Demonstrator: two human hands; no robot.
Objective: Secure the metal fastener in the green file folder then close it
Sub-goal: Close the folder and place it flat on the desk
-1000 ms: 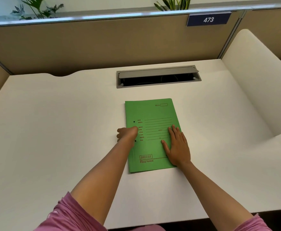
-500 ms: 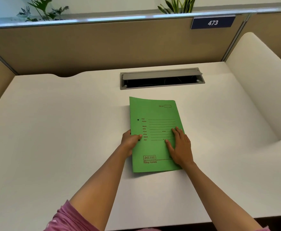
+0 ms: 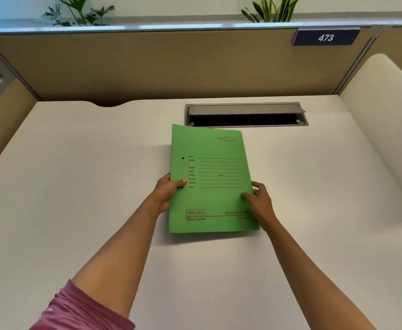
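Observation:
The green file folder [image 3: 209, 163] is closed, its printed front cover facing me, and it is lifted a little off the white desk [image 3: 76, 186], casting a shadow beneath. My left hand [image 3: 167, 192] grips its left spine edge, thumb on the cover beside the lower punch hole. My right hand [image 3: 258, 198] pinches the right edge, thumb on top and fingers underneath. The metal fastener is hidden inside; only two small dark holes show near the spine.
A grey cable hatch [image 3: 245, 114] with its lid raised lies in the desk just behind the folder. Beige partition panels [image 3: 147, 65] wall the back and left, with a sign reading 473 [image 3: 326, 37]. A curved white divider [image 3: 386, 129] rises on the right.
The folder lay flat under my right palm a second ago. Both hands have since taken hold of its side edges and raised it off the desk, tilting it toward me.

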